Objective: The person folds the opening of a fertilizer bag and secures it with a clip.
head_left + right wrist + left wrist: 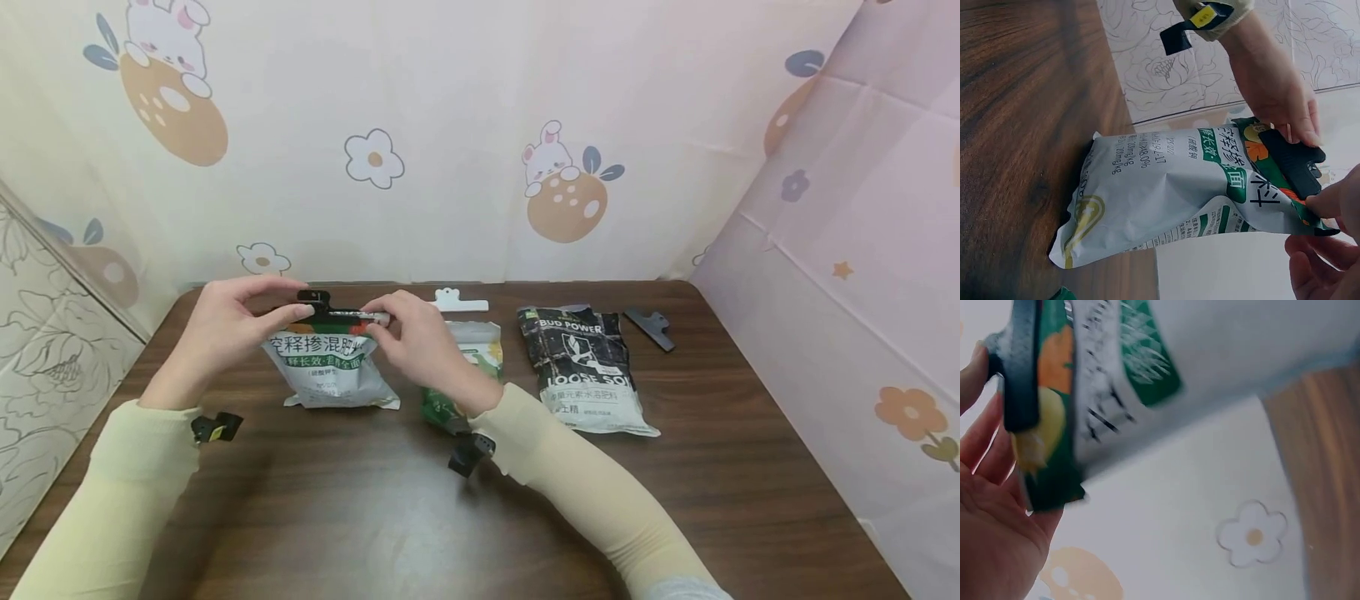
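Note:
A white and green fertilizer bag is upright at the left of the table; whether its base touches the table I cannot tell. A black clip sits across its folded green top edge. My left hand pinches this clip between thumb and fingers, as the right wrist view also shows. With thumb and fingertips, my right hand pinches the bag's top corner beside the clip. In the left wrist view the clip is close to the left fingers, and the bag is blurred.
Behind my right forearm lies a green and white bag, partly hidden. A white clip is at the table's back edge. On the right lie a black and white bag and a dark clip. Patterned curtains enclose the wooden table.

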Available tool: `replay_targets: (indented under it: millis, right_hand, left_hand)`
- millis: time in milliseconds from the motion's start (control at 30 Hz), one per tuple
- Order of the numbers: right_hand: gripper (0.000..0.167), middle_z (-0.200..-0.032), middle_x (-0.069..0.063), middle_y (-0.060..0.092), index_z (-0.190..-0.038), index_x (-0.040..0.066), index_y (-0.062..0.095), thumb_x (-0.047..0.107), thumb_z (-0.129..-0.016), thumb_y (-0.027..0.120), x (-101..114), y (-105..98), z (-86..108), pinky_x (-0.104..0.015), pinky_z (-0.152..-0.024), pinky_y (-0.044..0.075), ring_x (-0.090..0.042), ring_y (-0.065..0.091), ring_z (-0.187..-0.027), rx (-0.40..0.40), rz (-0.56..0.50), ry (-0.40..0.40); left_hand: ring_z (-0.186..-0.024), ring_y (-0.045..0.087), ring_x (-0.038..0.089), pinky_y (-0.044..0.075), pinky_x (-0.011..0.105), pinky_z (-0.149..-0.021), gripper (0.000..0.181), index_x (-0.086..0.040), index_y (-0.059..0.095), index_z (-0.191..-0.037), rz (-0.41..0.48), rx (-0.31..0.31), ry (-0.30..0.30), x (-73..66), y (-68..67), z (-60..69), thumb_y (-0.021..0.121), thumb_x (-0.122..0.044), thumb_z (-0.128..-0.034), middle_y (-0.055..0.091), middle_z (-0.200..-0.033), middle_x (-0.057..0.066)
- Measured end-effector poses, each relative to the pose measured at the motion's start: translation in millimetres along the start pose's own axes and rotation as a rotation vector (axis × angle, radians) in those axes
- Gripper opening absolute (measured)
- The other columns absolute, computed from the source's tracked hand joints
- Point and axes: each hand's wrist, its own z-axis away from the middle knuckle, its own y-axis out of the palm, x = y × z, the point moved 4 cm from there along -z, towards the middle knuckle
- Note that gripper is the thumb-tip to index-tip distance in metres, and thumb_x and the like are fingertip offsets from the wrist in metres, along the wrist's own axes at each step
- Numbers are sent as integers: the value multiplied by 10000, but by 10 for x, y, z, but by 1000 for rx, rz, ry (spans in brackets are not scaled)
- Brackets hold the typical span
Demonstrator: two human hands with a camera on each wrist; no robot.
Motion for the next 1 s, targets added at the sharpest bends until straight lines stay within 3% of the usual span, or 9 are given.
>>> replay_targets:
  millis: [167, 300, 467, 567, 633, 733, 833, 933, 1000]
  right_hand:
    - [273, -1027, 19, 631, -1217, 115, 648, 139, -949, 693, -23, 32, 12, -199, -642, 467, -78, 578, -743, 45, -49, 76]
    - [339, -1065, 26, 610, -1257, 142, 593, 154, -936, 701, -52, 66, 30, -242, -636, 466, -96, 564, -755, 57, -96, 124]
    - [446, -1027, 10, 608, -1328, 187, 506, 159, -933, 711, -91, 138, 86, -262, -602, 464, -91, 580, -736, 79, -192, 183]
    - [523, -949, -2, 609, -1371, 210, 450, 138, -926, 715, -104, 189, 118, -273, -554, 434, -121, 546, -642, 94, -264, 199]
    - [575, -1008, 15, 611, -1399, 237, 413, 133, -923, 719, -111, 221, 134, -281, -532, 419, -150, 514, -596, 101, -304, 209]
    - [681, -1173, -2, 583, -1457, 286, 360, 127, -911, 734, -106, 247, 152, -304, -561, 437, -182, 535, -684, 94, -345, 229]
    - [851, -1399, -55, 501, -1545, 323, 252, 103, -891, 750, -93, 263, 170, -333, -713, 500, -196, 596, -947, 81, -389, 275]
    - [990, -1477, -99, 470, -1598, 297, 133, 84, -865, 764, -92, 289, 193, -365, -927, 481, -192, 552, -1198, 66, -433, 336]
    - [905, -1435, -107, 524, -1582, 215, 221, 73, -865, 755, -93, 322, 217, -364, -987, 455, -195, 556, -1229, 79, -453, 367]
  left_hand:
    - [-899, 622, -12, 456, 156, -691, 322, -188, 730, -1168, 27, -25, -105, 264, -50, 146, 777, -332, -884, 717, -1121, -38]
    - [-862, 619, 28, 468, 183, -651, 375, -154, 675, -1255, 70, -7, -164, 507, -70, 250, 732, -322, -925, 679, -1099, -124]
    - [-943, 599, -41, 463, 143, -740, 432, -40, 604, -1293, 79, 70, -216, 700, 0, 409, 665, -324, -973, 678, -1172, 109]
    - [-1015, 602, 28, 447, 129, -774, 473, -13, 575, -1321, 65, 128, -237, 749, 80, 509, 636, -344, -989, 637, -1246, 216]
    - [-1054, 608, 91, 451, 130, -780, 510, 3, 555, -1350, 69, 162, -248, 759, 139, 563, 627, -353, -993, 621, -1278, 229]
    - [-1077, 601, 80, 457, 129, -790, 532, 14, 545, -1363, 108, 190, -264, 764, 218, 625, 625, -359, -994, 612, -1299, 222]
    - [-1051, 574, -31, 453, 119, -799, 519, 10, 553, -1359, 147, 178, -271, 773, 264, 658, 631, -347, -992, 618, -1296, 210]
    - [-1051, 554, -67, 441, 121, -810, 508, -2, 561, -1356, 174, 151, -285, 794, 289, 673, 628, -351, -992, 622, -1294, 197]
    - [-1071, 560, -38, 443, 141, -822, 512, -10, 568, -1350, 188, 136, -309, 812, 305, 681, 626, -369, -990, 624, -1296, 192]
